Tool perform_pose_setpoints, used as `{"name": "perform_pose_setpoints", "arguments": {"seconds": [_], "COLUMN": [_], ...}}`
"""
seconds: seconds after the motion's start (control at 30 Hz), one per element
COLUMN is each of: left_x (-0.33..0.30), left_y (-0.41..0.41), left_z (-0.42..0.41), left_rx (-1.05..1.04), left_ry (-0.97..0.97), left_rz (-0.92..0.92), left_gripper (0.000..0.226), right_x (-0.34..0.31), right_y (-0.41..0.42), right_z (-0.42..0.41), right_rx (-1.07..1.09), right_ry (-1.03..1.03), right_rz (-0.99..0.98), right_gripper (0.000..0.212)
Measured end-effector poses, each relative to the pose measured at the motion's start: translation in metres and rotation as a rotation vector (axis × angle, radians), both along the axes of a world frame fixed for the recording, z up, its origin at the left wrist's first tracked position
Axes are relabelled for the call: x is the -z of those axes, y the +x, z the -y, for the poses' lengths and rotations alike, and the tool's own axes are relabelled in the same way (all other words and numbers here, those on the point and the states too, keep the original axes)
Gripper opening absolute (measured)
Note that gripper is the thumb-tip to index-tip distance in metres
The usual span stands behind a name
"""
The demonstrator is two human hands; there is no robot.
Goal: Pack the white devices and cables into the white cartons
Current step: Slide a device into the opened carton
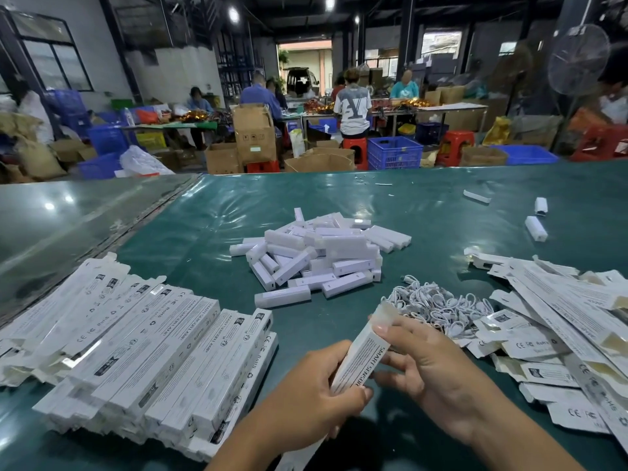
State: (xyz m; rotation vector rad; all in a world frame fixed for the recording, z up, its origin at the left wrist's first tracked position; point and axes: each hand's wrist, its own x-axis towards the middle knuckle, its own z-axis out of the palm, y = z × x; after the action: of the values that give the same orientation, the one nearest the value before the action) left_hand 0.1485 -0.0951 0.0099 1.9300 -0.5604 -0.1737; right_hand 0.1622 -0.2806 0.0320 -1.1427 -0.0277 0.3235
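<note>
On the left of the green worktop (210, 232) lies a stack of filled cartons (146, 351), long sides laid together, their long axes running from near right to far left; the stack's left end is cut off by the frame edge. Mid-worktop sits a loose heap of white devices (319, 256), pointing every way. Near the front, the left hand (316, 396) grips the near end of one carton (362, 355), fingers curled round it; that end is hidden in the palm. The carton's long axis tilts up and away toward the right, its far flap (385, 312) open. The right hand (435, 379) holds the carton's upper part, thumb on its top edge, the grip closed on it. What is inside cannot be seen. Just behind the right hand lies a tangle of white cables (438, 300). Farther right, flat empty cartons (560, 321) sprawl, partly cut off.
</note>
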Motion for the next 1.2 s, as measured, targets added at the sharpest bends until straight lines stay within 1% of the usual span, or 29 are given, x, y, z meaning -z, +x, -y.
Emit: {"name": "perform_pose_setpoints", "arguments": {"seconds": [0.07, 0.1, 0.17, 0.2, 0.27, 0.3, 0.33, 0.37, 0.4, 0.47, 0.53, 0.83, 0.97, 1.07, 1.13, 1.2], "left_x": [-0.001, -0.001, -0.001, -0.001, -0.001, -0.001, -0.002, -0.002, -0.001, 0.000, 0.001, 0.000, -0.003, -0.005, -0.007, -0.009], "left_y": [0.000, 0.000, 0.000, 0.001, 0.001, 0.001, 0.001, 0.000, 0.000, 0.000, 0.000, 0.000, -0.001, -0.001, -0.004, -0.007], "left_z": [0.000, -0.001, -0.001, -0.001, -0.001, -0.002, -0.002, -0.003, -0.003, -0.004, -0.003, 0.000, -0.002, -0.002, 0.001, 0.006], "left_rx": [-0.015, -0.021, -0.019, -0.016, -0.011, -0.011, -0.013, -0.013, -0.009, -0.002, -0.001, -0.002, -0.005, -0.002, 0.007, 0.049], "left_ry": [0.009, 0.007, -0.007, -0.017, -0.045, -0.065, -0.082, -0.091, -0.088, -0.072, -0.069, -0.062, -0.065, -0.047, -0.029, 0.001], "left_rz": [0.009, 0.008, -0.004, -0.010, -0.016, -0.024, -0.036, -0.043, -0.045, -0.046, -0.051, -0.037, -0.048, -0.061, -0.065, -0.090], "left_gripper": [0.026, 0.028, 0.025, 0.021, 0.018, 0.019, 0.022, 0.022, 0.020, 0.015, 0.016, 0.025, 0.018, 0.014, 0.017, 0.021], "right_x": [0.001, -0.002, 0.000, 0.003, 0.004, 0.003, 0.005, 0.005, 0.005, 0.003, 0.002, 0.006, 0.006, 0.007, 0.007, 0.007], "right_y": [0.000, -0.002, -0.002, -0.002, -0.006, -0.008, -0.009, -0.010, -0.009, -0.008, -0.007, -0.003, -0.004, -0.004, -0.002, -0.001], "right_z": [0.001, 0.000, 0.000, 0.001, 0.004, 0.004, 0.006, 0.006, 0.007, 0.008, 0.007, 0.006, 0.007, 0.009, 0.009, 0.011], "right_rx": [0.003, 0.014, 0.075, 0.130, 0.242, 0.252, 0.242, 0.230, 0.229, 0.254, 0.277, 0.267, 0.244, 0.300, 0.323, 0.263], "right_ry": [0.022, 0.000, -0.153, -0.299, -0.635, -0.742, -0.797, -0.801, -0.779, -0.720, -0.698, -0.604, -0.679, -0.746, -0.659, -0.501], "right_rz": [0.029, 0.062, 0.205, 0.342, 0.691, 0.849, 0.960, 0.993, 0.974, 0.935, 0.905, 0.794, 0.842, 0.967, 0.922, 0.801], "right_gripper": [0.049, 0.040, 0.017, 0.016, 0.020, 0.026, 0.036, 0.041, 0.039, 0.026, 0.021, 0.027, 0.029, 0.043, 0.048, 0.050]}}
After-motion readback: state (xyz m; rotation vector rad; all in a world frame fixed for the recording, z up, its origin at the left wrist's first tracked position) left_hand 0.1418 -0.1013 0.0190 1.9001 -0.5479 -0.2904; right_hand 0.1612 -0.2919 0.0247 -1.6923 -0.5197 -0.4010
